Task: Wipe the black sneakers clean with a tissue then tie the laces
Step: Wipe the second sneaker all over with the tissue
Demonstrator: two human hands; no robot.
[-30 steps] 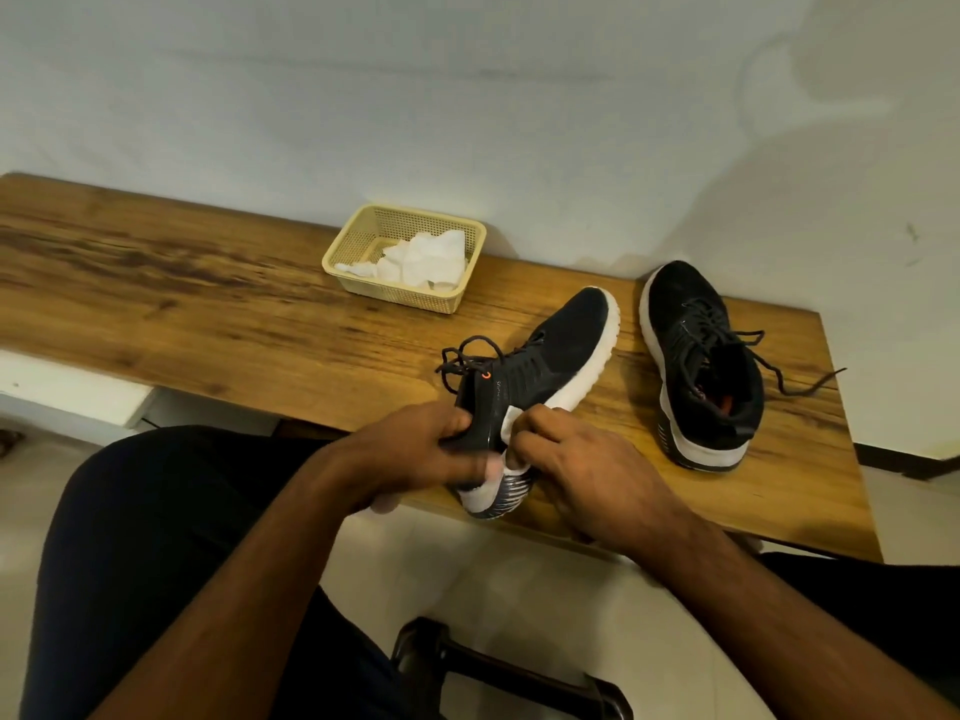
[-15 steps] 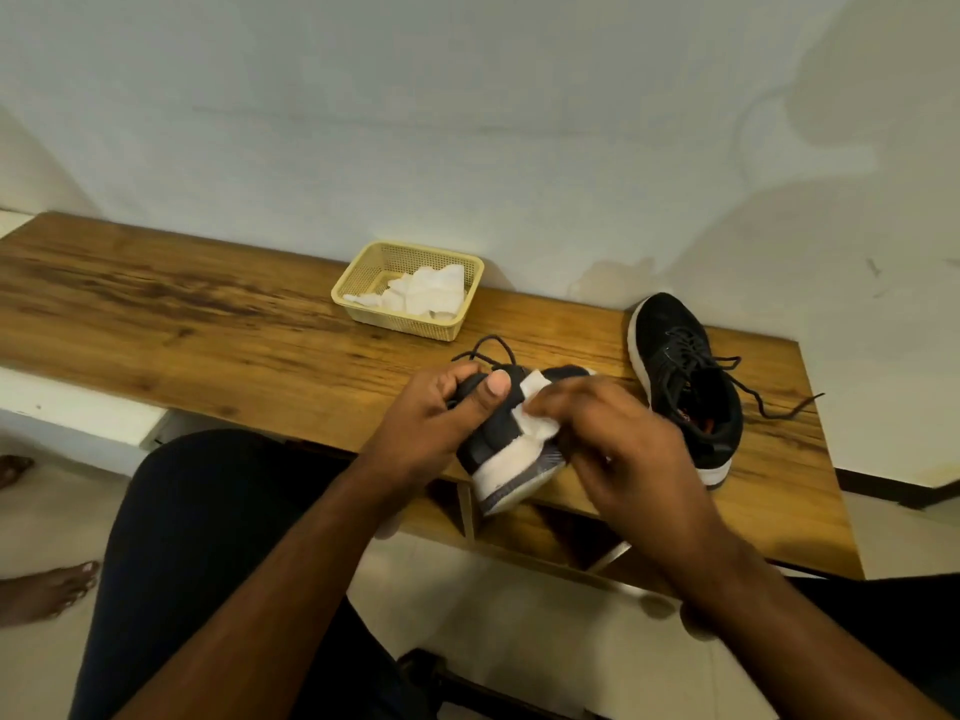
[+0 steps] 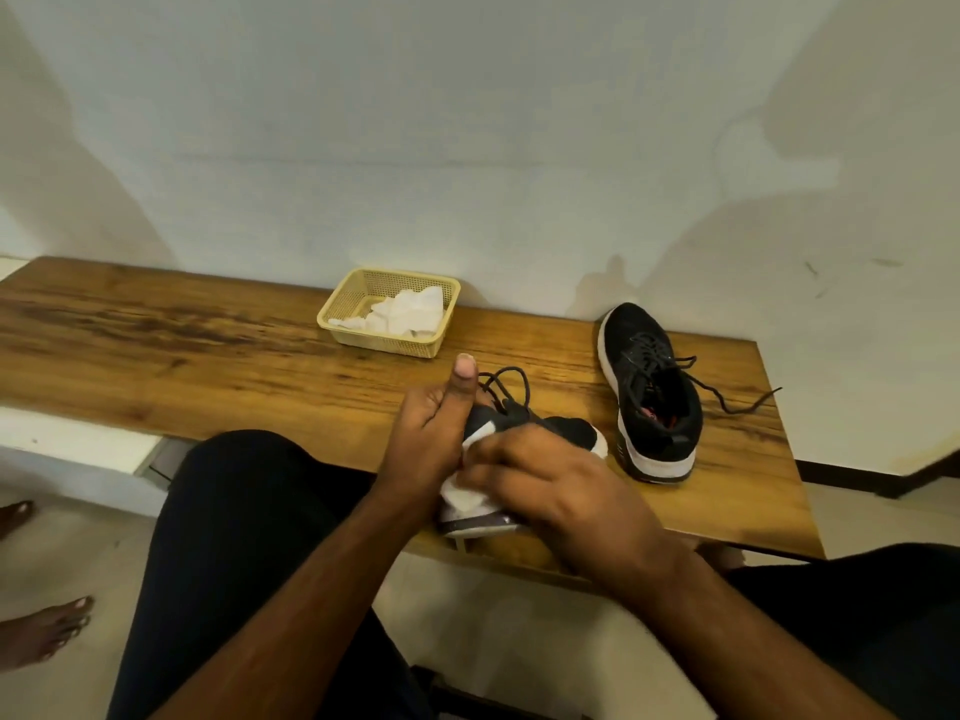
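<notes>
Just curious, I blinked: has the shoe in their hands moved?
Yes. The held sneaker has pulled back from the basket toward the near edge of the table.

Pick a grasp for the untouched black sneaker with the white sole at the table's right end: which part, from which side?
Take the black sneaker with the white sole at its heel collar, from above on the near side. It stands upright, toe to the wall, heel and open mouth toward the person, so fingers could hook inside. Its loose laces trail right; avoid that side.

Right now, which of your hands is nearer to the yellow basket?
Left. The left hand grips the held sneaker, its thumb raised toward the basket. The right hand wipes farther back toward me.
</notes>
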